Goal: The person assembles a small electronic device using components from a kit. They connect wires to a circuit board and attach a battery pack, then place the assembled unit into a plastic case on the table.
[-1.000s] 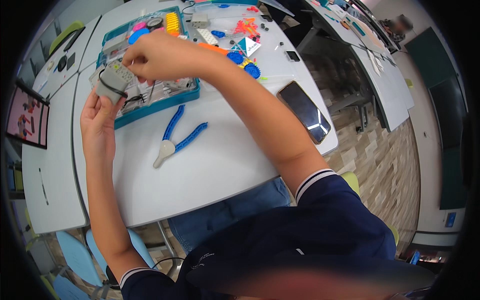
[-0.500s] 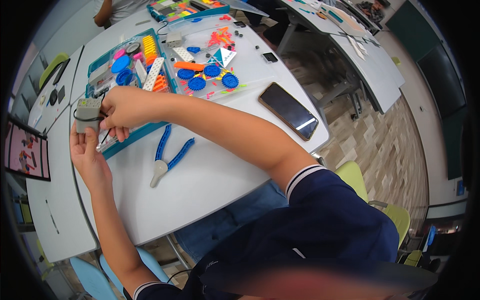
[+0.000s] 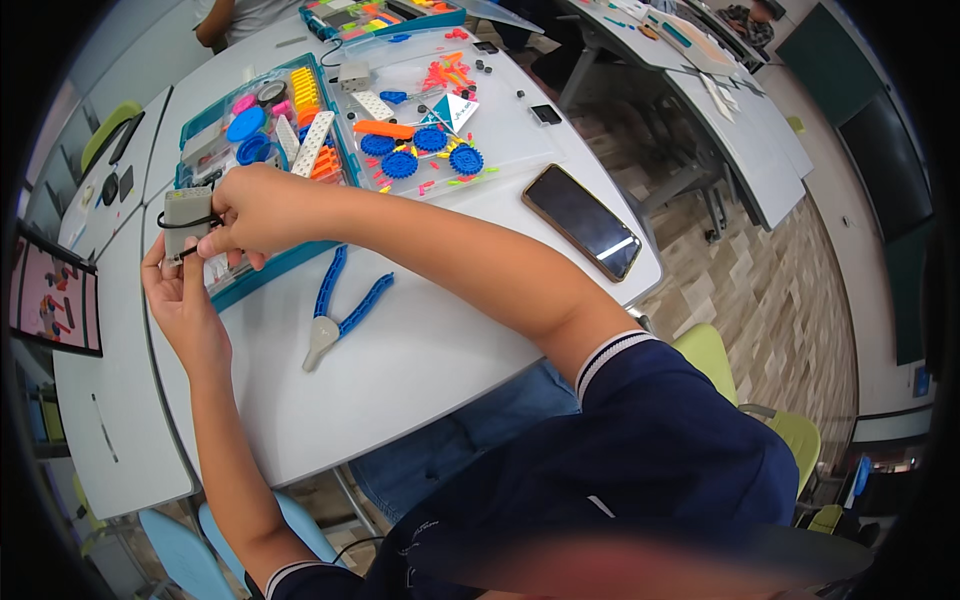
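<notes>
- Nearest to us is our dark navy shirt (image 3: 650, 440), with light bands at the sleeve ends; pale blue chairs (image 3: 178, 555) stand low on the left and a green chair (image 3: 706, 362) on the right.
- On the white table (image 3: 440, 360) before us lie pliers (image 3: 322, 332), their blue handles spread apart and their pale grey nose pointing toward us.
- A phone (image 3: 583, 222) with a dark face lies to the right, near the table's edge.
- Our left hand (image 3: 195, 320) has its fingers closed around the lower end of a grey block (image 3: 187, 208), which it holds up at the near left corner of the parts box.
- Our right hand (image 3: 255, 215) is beside that block, thumb and bent fingers pinched on a black cable (image 3: 190, 222); the cable loops across the block, and its end is by the left fingertips. We cannot tell whether it is plugged in.
- The teal parts box (image 3: 272, 278) sits just beyond and under our hands, holding blue round pieces (image 3: 246, 124), a white strip with holes (image 3: 314, 145) and yellow pieces (image 3: 302, 90).
- Right of it, on a clear lid (image 3: 525, 150), we see blue gears (image 3: 466, 158), an orange bar (image 3: 384, 130), a white and teal card (image 3: 457, 112) and a pink and orange pile (image 3: 447, 74).
- Farther off are a second box (image 3: 385, 17) of parts and another person's arm (image 3: 214, 22).
</notes>
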{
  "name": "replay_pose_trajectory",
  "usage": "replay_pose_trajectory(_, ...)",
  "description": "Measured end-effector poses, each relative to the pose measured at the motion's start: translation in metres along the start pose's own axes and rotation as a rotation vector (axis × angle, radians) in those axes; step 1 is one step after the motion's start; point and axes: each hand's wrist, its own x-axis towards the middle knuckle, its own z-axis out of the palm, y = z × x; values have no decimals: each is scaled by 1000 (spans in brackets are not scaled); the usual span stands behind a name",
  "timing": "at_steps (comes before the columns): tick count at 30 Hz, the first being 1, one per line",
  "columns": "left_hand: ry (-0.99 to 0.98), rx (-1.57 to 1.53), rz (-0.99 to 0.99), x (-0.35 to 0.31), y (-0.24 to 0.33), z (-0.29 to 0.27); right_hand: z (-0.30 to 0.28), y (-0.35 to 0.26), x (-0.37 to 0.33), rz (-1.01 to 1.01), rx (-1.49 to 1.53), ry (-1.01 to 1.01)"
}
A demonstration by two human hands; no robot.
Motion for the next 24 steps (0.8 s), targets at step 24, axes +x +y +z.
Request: replay_pose_trajectory(24,-170,-32,-148,3,2,-6,-19,-6,-4,-405,-286,246)
